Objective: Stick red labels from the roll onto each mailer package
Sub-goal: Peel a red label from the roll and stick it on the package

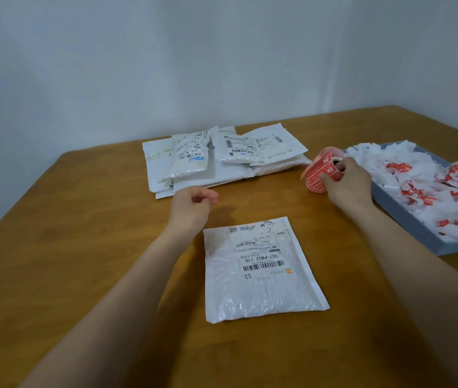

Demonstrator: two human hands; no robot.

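Mailer (261, 273): unlabelled, nearer than both hands. Right hand (346, 182) grips label roll (321, 170); left hand (194, 201) loosely curled, empty. Next, likely: peel one label.

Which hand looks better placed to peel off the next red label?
The left hand: it hangs free, holding nothing, a short way from the label roll. The right hand already grips that roll, steadying it.

Soft, even, dim light; faint shadows; wide-angle bending at edges.
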